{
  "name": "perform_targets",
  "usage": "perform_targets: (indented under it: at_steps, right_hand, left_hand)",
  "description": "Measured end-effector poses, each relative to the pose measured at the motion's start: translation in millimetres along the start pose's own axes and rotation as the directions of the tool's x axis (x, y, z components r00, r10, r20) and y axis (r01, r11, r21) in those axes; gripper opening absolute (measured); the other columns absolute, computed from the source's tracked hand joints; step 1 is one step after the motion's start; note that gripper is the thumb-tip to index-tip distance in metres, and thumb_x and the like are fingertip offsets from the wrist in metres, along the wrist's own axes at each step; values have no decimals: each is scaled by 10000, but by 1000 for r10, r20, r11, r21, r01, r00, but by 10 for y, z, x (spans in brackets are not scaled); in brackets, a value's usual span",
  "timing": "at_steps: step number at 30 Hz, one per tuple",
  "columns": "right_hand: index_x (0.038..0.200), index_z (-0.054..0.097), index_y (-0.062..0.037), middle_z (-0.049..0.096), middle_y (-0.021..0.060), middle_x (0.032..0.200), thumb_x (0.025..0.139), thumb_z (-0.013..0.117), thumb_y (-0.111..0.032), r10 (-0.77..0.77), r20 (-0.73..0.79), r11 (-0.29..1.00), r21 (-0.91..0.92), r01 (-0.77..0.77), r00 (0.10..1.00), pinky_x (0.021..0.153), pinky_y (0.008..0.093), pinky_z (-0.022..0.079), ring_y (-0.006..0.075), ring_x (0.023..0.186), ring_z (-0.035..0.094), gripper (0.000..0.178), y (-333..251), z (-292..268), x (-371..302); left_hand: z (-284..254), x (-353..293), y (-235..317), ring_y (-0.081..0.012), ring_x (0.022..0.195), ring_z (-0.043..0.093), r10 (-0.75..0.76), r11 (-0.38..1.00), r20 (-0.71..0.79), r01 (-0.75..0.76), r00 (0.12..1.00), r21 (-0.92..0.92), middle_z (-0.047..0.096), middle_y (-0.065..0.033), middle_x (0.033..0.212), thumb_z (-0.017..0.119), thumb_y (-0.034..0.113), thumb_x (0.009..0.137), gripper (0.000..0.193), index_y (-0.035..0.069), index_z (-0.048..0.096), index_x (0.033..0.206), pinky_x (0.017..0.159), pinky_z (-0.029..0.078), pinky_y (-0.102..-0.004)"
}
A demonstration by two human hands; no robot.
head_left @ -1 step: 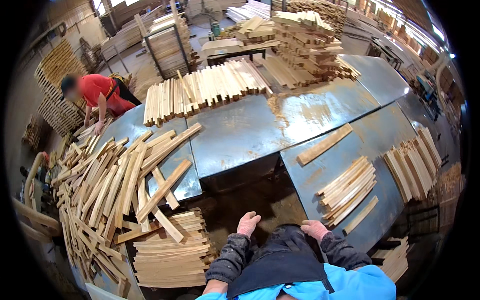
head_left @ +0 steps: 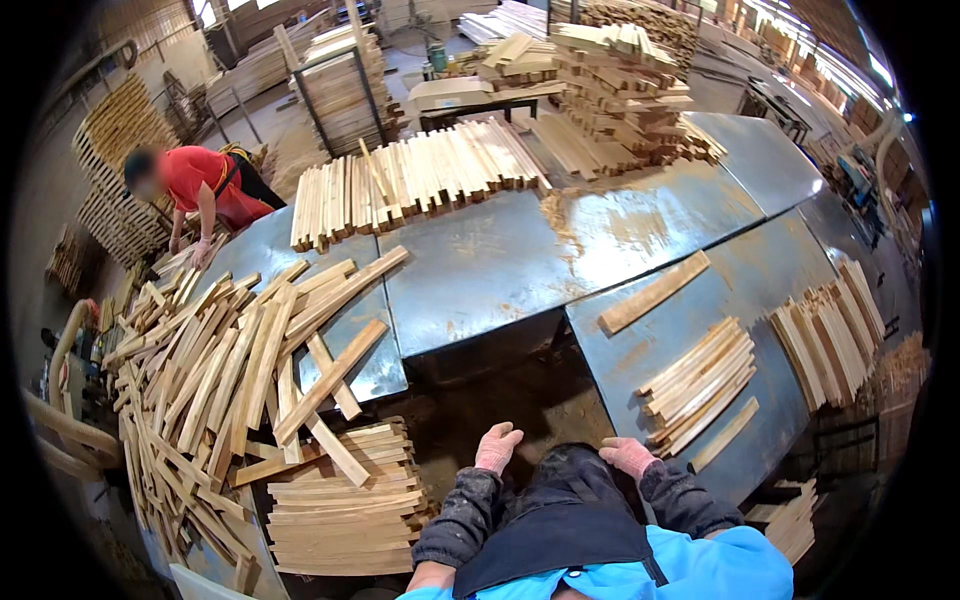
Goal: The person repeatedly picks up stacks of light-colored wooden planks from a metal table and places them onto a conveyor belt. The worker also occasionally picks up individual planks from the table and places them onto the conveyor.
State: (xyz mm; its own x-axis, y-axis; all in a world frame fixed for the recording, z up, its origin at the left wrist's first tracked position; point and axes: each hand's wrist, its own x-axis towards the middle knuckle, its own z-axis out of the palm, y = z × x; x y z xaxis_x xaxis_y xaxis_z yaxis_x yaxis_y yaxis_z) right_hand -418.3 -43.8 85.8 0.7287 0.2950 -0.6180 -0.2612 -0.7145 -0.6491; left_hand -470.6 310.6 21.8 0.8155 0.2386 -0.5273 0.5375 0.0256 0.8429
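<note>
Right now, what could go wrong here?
The loose pile lies crisscrossed, so strips might slide if one is pulled. One slanted strip overlaps the neat stack in view; a bump could shift it. The left hand and right hand are near a dark gap, where a dropped piece might fall.

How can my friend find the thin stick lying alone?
Find the metal table at the right. Near the right hand lies a row of sticks. Just right of it, the thin stick lies alone, narrower than the loose board beyond the row.
</note>
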Motion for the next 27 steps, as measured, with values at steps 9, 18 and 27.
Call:
perform_targets:
  at_steps: [9,18,27]
  right_hand:
    - [1459,626,25,607,260,1531,994,680,-299,-159,200,967,-166,194,967,1199,406,456,401,1409,592,569,-1493,-284,1772]
    - [1587,462,62,637,260,1497,963,748,-361,-108,170,994,2,110,979,1166,386,472,335,1394,609,807,-2665,-1170,4352]
    - [1614,399,32,553,301,1538,904,730,-323,-204,-452,979,-119,168,869,1228,451,406,443,1440,520,860,-4019,-2750,6763]
  left_hand:
    - [-770,931,604,-290,1319,660,-58,984,-123,36,991,-173,683,-209,1436,828,218,952,614,-49,610,1461,1139,503,-383]
    - [-1184,3279,1964,-390,1407,597,-23,990,-261,59,965,132,606,-312,1503,833,276,908,812,-101,488,1539,1163,477,-441]
    - [-1376,5596,2862,-403,1499,504,145,968,-409,-44,901,248,503,-298,1617,846,241,895,919,-43,381,1635,1230,411,-451]
